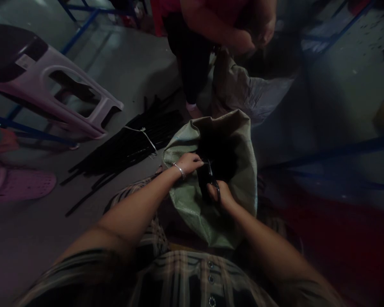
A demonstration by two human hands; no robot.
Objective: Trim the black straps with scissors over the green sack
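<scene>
A green woven sack (192, 204) stands open in front of my lap, with a mass of black material (222, 149) inside it. Over its mouth, my right hand (223, 194) is closed round the dark handles of a pair of scissors (210, 170), whose blades point up and away from me. My left hand (191, 163), with a bracelet on the wrist, is at the left side of the opening. Its thumb and fingers pinch together near the scissor tips; whatever lies between them is too dark to make out.
A tied bundle of long black strips (131, 147) lies on the floor to the left. Beyond it are a plastic stool (67, 81) and a pink basket (25, 185). A co-worker (211, 25) is ahead beside another sack (237, 85). Blue metal bars (336, 153) run at the right.
</scene>
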